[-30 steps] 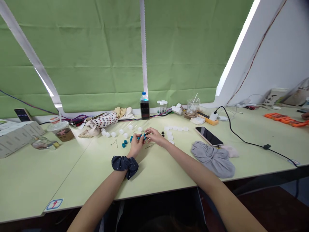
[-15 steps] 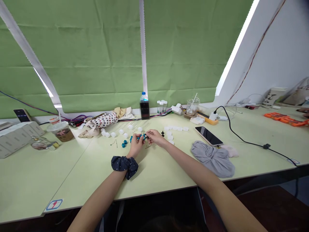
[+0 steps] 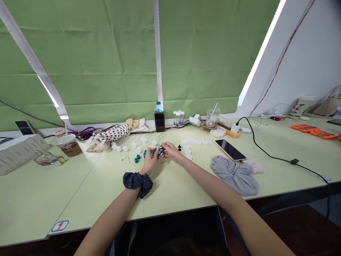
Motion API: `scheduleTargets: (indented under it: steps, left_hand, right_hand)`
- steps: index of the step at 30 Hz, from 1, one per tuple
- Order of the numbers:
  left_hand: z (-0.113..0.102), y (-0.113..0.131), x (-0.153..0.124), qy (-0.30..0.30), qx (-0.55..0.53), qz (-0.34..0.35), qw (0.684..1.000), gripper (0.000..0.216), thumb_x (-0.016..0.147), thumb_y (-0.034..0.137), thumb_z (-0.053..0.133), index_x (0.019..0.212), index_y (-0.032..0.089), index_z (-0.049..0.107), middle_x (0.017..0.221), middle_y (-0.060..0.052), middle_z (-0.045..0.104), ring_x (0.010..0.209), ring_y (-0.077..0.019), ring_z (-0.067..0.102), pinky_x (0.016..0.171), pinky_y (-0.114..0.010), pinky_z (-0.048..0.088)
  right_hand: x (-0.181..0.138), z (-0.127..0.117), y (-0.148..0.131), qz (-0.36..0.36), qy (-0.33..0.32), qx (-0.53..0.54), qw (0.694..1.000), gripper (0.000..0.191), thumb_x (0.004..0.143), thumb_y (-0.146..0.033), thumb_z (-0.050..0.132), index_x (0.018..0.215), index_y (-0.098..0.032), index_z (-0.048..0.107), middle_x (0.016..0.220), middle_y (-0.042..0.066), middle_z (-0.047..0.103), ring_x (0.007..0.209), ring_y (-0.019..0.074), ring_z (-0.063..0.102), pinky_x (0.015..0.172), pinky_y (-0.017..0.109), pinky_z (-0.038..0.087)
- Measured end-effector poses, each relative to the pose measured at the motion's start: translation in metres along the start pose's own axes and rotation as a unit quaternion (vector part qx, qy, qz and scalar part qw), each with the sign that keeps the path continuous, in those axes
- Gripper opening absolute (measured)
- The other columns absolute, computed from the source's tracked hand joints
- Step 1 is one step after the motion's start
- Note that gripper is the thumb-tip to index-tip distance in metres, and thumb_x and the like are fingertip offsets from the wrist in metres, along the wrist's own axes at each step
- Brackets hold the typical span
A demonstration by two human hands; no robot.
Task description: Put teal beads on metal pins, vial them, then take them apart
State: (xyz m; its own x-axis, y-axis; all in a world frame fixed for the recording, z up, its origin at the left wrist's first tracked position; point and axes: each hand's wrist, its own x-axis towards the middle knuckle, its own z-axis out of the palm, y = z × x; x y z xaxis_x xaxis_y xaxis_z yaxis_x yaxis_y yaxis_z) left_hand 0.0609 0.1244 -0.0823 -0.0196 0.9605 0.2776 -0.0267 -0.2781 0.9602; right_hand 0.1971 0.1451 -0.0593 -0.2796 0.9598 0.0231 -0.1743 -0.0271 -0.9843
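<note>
My left hand, with a dark dotted scrunchie on its wrist, pinches a small cluster of teal beads over the pale green table. My right hand meets it from the right, fingers pinched on the same cluster. A few loose teal beads lie just left of my hands, next to a thin bent wire. What the right fingertips grip is too small to name beyond the cluster.
White caps are scattered behind my hands. A phone and grey cloth lie to the right, with a black cable. An iced drink cup, boxes, a water bottle and small vials stand further back.
My hands have barely shifted, still working the bead cluster together. A person's hand at the far right edge has gone out of view.
</note>
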Motion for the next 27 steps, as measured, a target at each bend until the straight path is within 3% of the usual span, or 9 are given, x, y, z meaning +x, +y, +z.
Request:
scheduleTargets:
  steps: [5,7,10,12,16,21,25,27]
  left_hand:
    - [0.0003,-0.0016,0.0,-0.007,0.011,0.008,1.0,0.034,0.077,0.045,0.061,0.087,0.019,0.041,0.066,0.004,0.052,0.05,-0.0076,0.051,0.047,-0.021,0.04]
    - [0.0003,-0.0011,-0.0003,-0.006,0.014,0.009,1.0,0.033,0.077,0.044,0.061,0.087,0.019,0.041,0.067,0.004,0.052,0.05,-0.0075,0.051,0.048,-0.021,0.04]
    - [0.0002,0.0001,-0.0005,-0.003,0.017,0.007,1.0,0.032,0.077,0.043,0.061,0.087,0.018,0.042,0.067,0.004,0.051,0.05,-0.0077,0.051,0.048,-0.021,0.04]
    - [0.0,0.0005,-0.0002,0.001,0.017,0.002,1.0,0.032,0.077,0.042,0.061,0.087,0.018,0.041,0.068,0.004,0.051,0.051,-0.0079,0.052,0.048,-0.021,0.04]
    - [-0.0005,-0.0003,0.0011,0.007,0.019,0.006,1.0,0.03,0.079,0.04,0.06,0.088,0.018,0.041,0.068,0.003,0.051,0.051,-0.0077,0.052,0.048,-0.021,0.04]
    - [-0.0009,-0.002,0.0018,0.008,0.025,0.006,1.0,0.029,0.079,0.039,0.06,0.087,0.019,0.041,0.068,0.004,0.051,0.051,-0.0079,0.052,0.048,-0.021,0.04]
    - [-0.0006,-0.0014,0.0009,0.006,0.016,0.002,1.0,0.028,0.079,0.038,0.06,0.087,0.019,0.041,0.067,0.004,0.05,0.051,-0.0077,0.051,0.048,-0.021,0.04]
    - [-0.0001,-0.0004,0.0003,0.005,0.011,0.001,1.0,0.028,0.079,0.038,0.06,0.087,0.019,0.041,0.067,0.004,0.05,0.051,-0.0075,0.051,0.048,-0.021,0.04]
  right_hand:
    - [0.0007,-0.0019,0.0011,-0.021,-0.023,0.0,1.0,0.019,0.077,-0.032,0.062,0.083,-0.017,0.052,0.068,-0.001,0.057,0.05,0.0105,0.056,0.047,0.025,0.049]
    - [0.0019,-0.0027,0.0028,-0.011,-0.02,0.01,1.0,0.022,0.078,-0.037,0.061,0.084,-0.018,0.052,0.067,-0.001,0.056,0.05,0.0107,0.055,0.047,0.026,0.049]
    - [0.0036,-0.0042,0.0061,0.005,-0.019,-0.011,1.0,0.031,0.08,-0.048,0.056,0.082,-0.017,0.051,0.057,-0.003,0.052,0.041,0.0089,0.048,0.038,0.022,0.04]
    - [0.0041,-0.005,0.0073,-0.02,-0.025,-0.031,0.999,0.031,0.077,-0.046,0.061,0.082,-0.017,0.052,0.056,-0.004,0.05,0.039,0.0069,0.045,0.038,0.02,0.038]
    - [0.0027,-0.0035,0.0061,-0.068,-0.029,-0.041,0.996,0.03,0.069,-0.034,0.072,0.087,-0.018,0.055,0.071,-0.002,0.055,0.055,0.0078,0.054,0.05,0.021,0.047]
    - [0.0009,-0.0016,0.005,-0.012,-0.008,-0.048,0.999,0.026,0.079,-0.041,0.059,0.085,-0.018,0.052,0.062,-0.003,0.053,0.043,0.0083,0.049,0.04,0.021,0.041]
    - [-0.0009,-0.0036,0.0031,-0.071,-0.039,-0.053,0.995,0.03,0.069,-0.031,0.072,0.088,-0.018,0.054,0.072,-0.002,0.056,0.053,0.0076,0.054,0.048,0.02,0.045]
    - [-0.0011,-0.0035,0.0027,-0.051,-0.042,-0.039,0.997,0.033,0.068,-0.035,0.073,0.089,-0.019,0.053,0.075,-0.001,0.057,0.056,0.009,0.056,0.049,0.021,0.047]
